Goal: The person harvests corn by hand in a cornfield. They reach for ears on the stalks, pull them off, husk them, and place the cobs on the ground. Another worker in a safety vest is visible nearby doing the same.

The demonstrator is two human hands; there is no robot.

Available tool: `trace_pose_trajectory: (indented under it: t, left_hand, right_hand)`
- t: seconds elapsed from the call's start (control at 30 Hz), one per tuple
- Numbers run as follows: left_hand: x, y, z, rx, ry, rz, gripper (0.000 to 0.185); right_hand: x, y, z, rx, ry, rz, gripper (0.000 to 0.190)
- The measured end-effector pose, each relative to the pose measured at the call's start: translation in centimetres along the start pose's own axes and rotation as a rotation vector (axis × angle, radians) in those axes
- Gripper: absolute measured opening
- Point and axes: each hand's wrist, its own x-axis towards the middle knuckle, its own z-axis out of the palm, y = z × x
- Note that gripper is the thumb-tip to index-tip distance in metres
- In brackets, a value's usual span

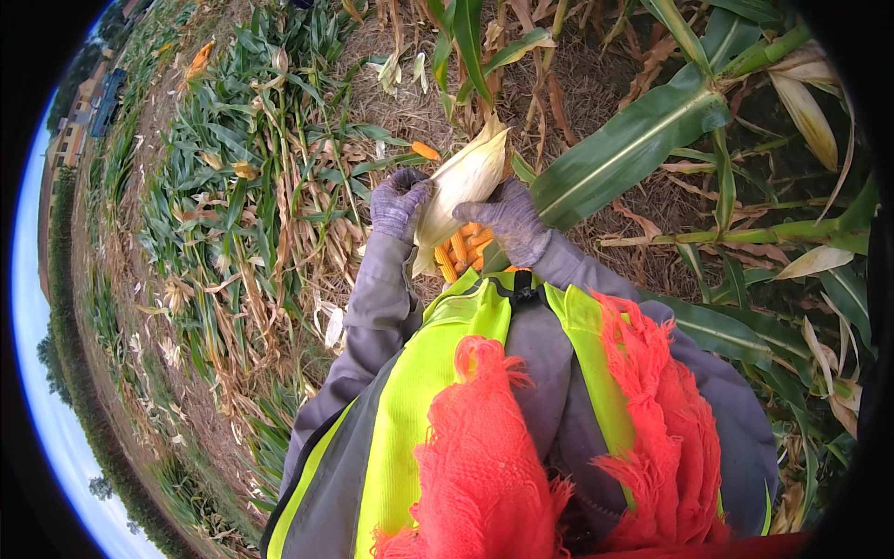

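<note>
An ear of corn in its pale dry husk (464,175) slants between my two gloved hands, its tip pointing up and away. My left hand (399,202), in a grey-purple knit glove, grips the husk on its left side. On the other side my right hand (508,220) holds the ear, thumb across the husk and the other fingers partly hidden behind it. Below the ear lies a heap of husked orange corn cobs (462,250), partly covered by the husk and my vest. One more orange cob (425,150) lies just beyond my left hand.
Standing corn stalks (782,234) rise on the right, and a broad green leaf (628,150) reaches close to my right hand. Cut stalks (237,161) lie piled along the left. Stripped husks (388,73) litter the straw-covered soil. A blue vehicle (108,103) and buildings stand far left.
</note>
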Motion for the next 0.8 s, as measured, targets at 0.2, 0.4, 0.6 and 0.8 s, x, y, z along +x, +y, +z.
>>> trace_pose_trajectory:
  t: [0.2, 0.4, 0.6, 0.8]
  left_hand:
    - [-1.4, 1.9, 1.1, -0.067, -0.265, 0.056, 0.036]
    - [-0.6, -1.5, 1.9, 0.077, -0.010, 0.268, 0.020]
    - [-1.5, -1.1, 3.4, -0.167, 0.213, 0.221, 0.019]
    - [-2.9, -1.0, 4.5, 0.011, 0.162, 0.302, 0.021]
  right_hand:
    - [-0.2, -0.1, -0.5, -0.007, -0.054, 0.059, 0.057]
    - [-0.2, 0.1, -0.3, 0.026, -0.057, 0.040, 0.053]
    - [1.7, 3.0, -2.4, -0.222, 0.015, -0.041, 0.055]
    - [1.7, 3.8, -2.2, -0.382, 0.152, -0.012, 0.067]
